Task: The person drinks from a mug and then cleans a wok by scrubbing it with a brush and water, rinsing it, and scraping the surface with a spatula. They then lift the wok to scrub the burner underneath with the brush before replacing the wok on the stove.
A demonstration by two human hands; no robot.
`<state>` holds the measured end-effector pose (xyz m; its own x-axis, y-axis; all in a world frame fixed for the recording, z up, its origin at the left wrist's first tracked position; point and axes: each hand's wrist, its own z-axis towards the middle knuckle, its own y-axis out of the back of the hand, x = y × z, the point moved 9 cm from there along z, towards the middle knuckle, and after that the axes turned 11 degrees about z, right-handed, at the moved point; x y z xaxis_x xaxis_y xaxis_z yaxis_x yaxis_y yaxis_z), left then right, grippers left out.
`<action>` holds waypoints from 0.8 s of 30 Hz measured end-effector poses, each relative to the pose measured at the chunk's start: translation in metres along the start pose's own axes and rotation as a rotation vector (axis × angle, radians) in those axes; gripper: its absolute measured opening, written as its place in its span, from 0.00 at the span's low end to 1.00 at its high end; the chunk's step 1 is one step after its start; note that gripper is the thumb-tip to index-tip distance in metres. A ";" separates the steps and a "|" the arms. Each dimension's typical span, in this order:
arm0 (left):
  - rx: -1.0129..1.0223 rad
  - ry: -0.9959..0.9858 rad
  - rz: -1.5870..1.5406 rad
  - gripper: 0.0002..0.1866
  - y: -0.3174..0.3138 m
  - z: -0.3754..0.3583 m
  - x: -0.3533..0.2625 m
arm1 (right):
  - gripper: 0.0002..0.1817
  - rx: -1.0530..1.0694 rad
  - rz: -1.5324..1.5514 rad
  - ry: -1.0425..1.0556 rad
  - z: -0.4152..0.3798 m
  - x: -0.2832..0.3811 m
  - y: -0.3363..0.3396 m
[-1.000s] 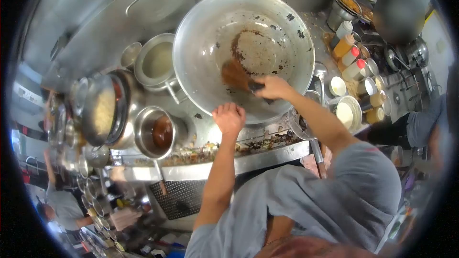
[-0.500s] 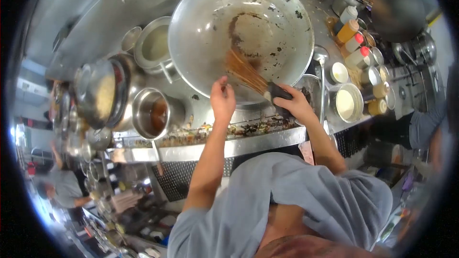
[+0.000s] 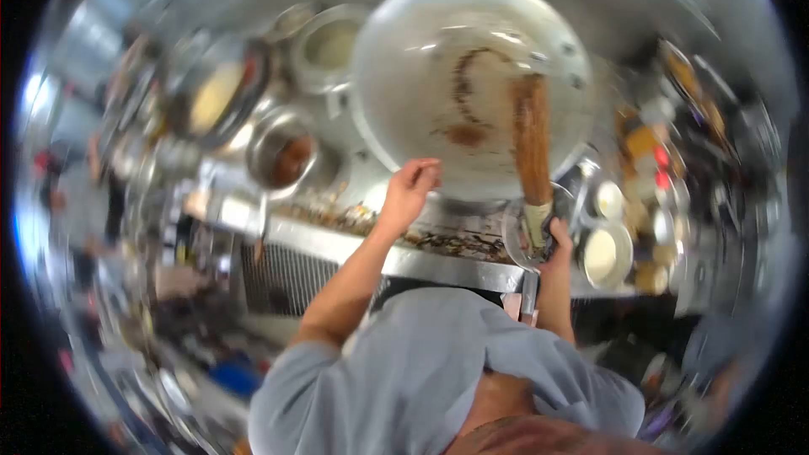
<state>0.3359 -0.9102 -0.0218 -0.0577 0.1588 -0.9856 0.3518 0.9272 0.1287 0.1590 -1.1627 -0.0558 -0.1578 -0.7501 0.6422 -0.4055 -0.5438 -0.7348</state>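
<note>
My right hand [image 3: 556, 246] is wrapped round the dark handle of a bamboo wok brush [image 3: 531, 131], whose bristles point up over the right side of the wok. Dark residue and a brown patch mark the inside of the large metal wok [image 3: 404, 76]. By its near rim, my left hand [image 3: 413, 192] is curled closed, with nothing visible in it. A round metal container [image 3: 511, 232] sits beside and partly behind the brush handle.
Food scraps litter the counter strip [image 3: 455, 240] in front of the wok. On the left stands a pot of brown liquid [image 3: 286, 156]. To the right are a bowl of pale contents [image 3: 603, 254] and several sauce bottles [image 3: 647, 139]. Motion blurs the edges.
My right hand has drawn the brush toward the right and nearer to me, its bristles swinging upright off the wok's middle. The whole view has shifted; my left hand remains by the rim.
</note>
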 end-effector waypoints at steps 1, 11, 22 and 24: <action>0.028 0.008 0.071 0.15 0.012 -0.012 0.005 | 0.27 -0.174 -0.156 0.050 0.001 0.009 -0.010; -0.374 0.703 0.772 0.20 0.253 -0.262 0.216 | 0.23 -0.029 -0.360 -0.187 0.068 -0.034 -0.150; -0.434 1.167 0.245 0.08 0.343 -0.577 0.466 | 0.25 0.601 -0.154 -0.602 -0.013 -0.351 -0.469; -0.785 1.293 -0.219 0.10 0.364 -0.608 0.464 | 0.25 0.559 -0.237 -0.373 -0.022 -0.406 -0.482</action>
<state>-0.1304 -0.2928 -0.3660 -0.9377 -0.2088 -0.2776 -0.3159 0.8450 0.4316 0.3985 -0.5875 0.0426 0.2366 -0.6119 0.7547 0.1480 -0.7450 -0.6504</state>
